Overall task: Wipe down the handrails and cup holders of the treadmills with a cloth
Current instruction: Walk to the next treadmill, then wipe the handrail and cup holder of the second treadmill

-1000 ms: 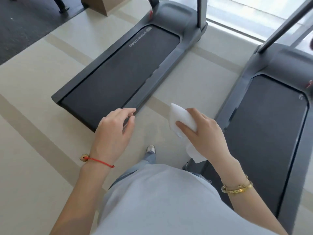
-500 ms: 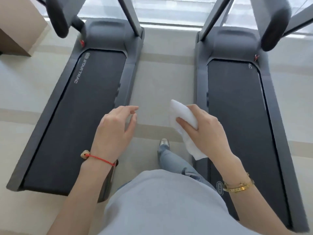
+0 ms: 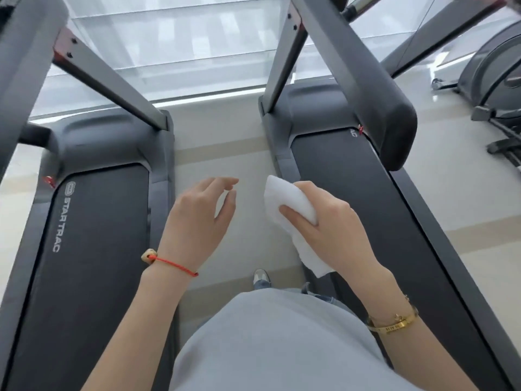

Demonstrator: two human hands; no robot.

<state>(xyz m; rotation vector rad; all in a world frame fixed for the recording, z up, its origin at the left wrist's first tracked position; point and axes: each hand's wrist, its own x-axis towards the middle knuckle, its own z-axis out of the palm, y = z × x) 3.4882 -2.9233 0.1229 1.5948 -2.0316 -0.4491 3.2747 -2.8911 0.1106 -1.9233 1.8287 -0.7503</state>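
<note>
Clearly the loose tail of the white cloth (image 3: 290, 215) could snag on the padded handrail (image 3: 375, 88) at upper right, since only its upper part is gripped. The right hand (image 3: 329, 224) curls round it at centre frame; the left hand (image 3: 197, 218) hovers empty beside it, fingers relaxed.

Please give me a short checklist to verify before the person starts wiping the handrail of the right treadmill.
1. Cloth in grip: ok, the right hand holds it.
2. Left hand free: ok, relaxed and holding nothing.
3. Handrail in view: ok, up ahead on the right treadmill.
4. Cloth touching the handrail: not ok, it is apart from it.
5. Cup holders visible: not ok, none in frame.
6. Cloth damp: cannot tell.
</note>
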